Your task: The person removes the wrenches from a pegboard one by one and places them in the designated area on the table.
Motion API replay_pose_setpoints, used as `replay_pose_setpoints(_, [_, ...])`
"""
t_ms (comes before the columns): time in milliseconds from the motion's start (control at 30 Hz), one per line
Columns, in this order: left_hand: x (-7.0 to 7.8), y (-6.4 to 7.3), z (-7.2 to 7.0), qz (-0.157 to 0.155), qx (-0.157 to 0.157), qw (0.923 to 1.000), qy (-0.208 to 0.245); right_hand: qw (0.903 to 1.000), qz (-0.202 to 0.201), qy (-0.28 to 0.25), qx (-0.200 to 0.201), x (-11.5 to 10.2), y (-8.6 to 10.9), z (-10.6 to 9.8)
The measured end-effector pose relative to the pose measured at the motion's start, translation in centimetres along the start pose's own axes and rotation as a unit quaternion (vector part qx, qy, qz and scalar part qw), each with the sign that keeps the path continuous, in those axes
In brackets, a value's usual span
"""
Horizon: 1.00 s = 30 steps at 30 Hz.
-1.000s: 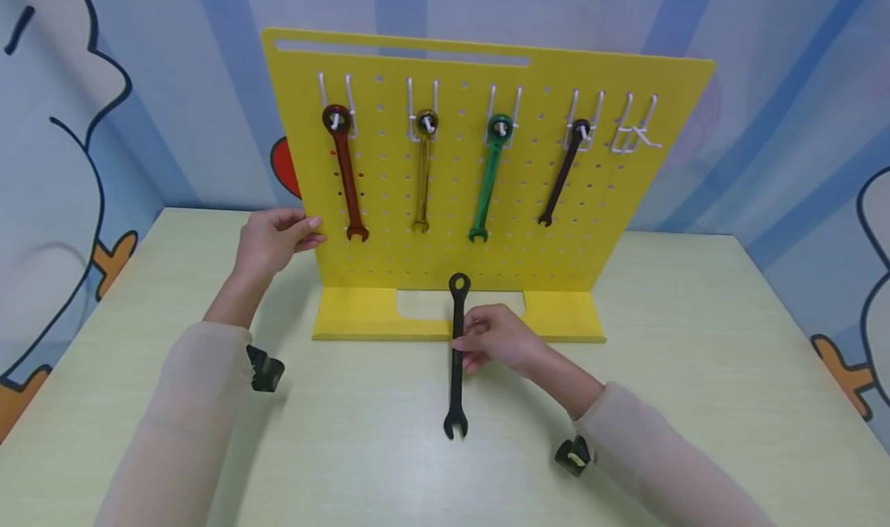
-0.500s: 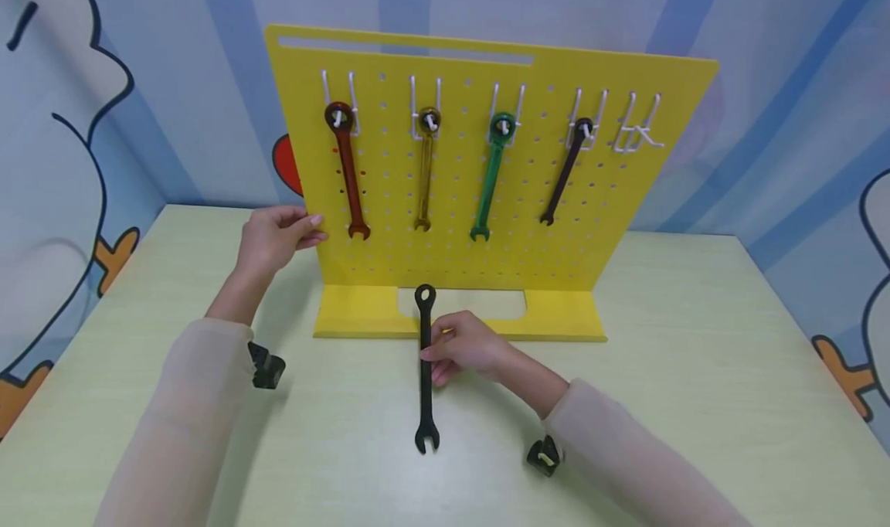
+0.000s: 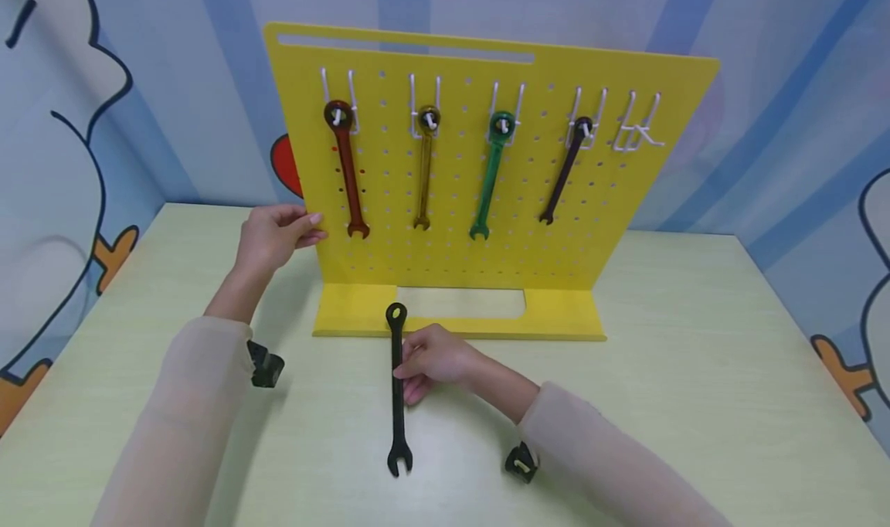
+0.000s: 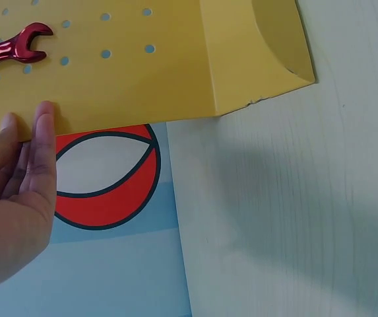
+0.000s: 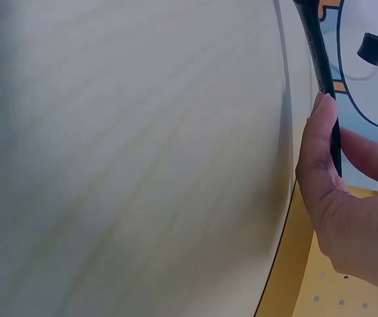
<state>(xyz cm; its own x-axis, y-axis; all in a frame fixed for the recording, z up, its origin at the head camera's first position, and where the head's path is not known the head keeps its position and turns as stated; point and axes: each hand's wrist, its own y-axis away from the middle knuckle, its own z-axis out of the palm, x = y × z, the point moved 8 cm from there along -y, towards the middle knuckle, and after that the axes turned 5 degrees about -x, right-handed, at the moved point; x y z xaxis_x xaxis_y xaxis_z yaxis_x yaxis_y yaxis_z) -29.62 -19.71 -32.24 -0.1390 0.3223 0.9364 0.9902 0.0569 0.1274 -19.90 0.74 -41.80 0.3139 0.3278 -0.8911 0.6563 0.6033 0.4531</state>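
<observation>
My right hand (image 3: 438, 357) pinches a black combination wrench (image 3: 398, 403) by the middle of its shaft. The ring end points toward the board and the open end toward me; in the right wrist view the wrench (image 5: 317, 56) passes between thumb and fingers. My left hand (image 3: 271, 237) pinches the left edge of a yellow pegboard (image 3: 445, 256), as the left wrist view of that hand (image 4: 27, 165) also shows. On the board's hooks hang a red wrench (image 3: 349, 175), a gold one, the thin wrench (image 3: 425, 179), a green wrench (image 3: 490, 179) and a small dark wrench (image 3: 563, 175).
A bare white hook (image 3: 636, 129) sits at the board's right end. The board's yellow foot (image 3: 563, 314) stands on the pale wooden table (image 3: 695, 372). Behind is a blue cartoon-printed backdrop (image 3: 765, 125).
My right hand has carried the black wrench leftward and toward me, away from the board's foot. My left hand keeps its place on the board's edge.
</observation>
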Motion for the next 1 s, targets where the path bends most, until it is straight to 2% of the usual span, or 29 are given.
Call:
replay_pose_setpoints(367, [0.0, 0.1, -0.1, 0.004, 0.001, 1.0, -0.008, 0.9999, 0.011, -0.004, -0.002, -0.2, -0.4, 2.7])
replay_pose_setpoints(633, [0.1, 0.0, 0.0, 0.006, 0.003, 0.9999, -0.013, 0.9995, 0.012, -0.021, -0.021, 0.0, -0.7, 4.4])
replay_pose_setpoints(1000, [0.2, 0.2, 0.0, 0.006, 0.002, 1.0, -0.006, 0.9986, 0.031, -0.027, -0.034, 0.5, -1.1, 5.4])
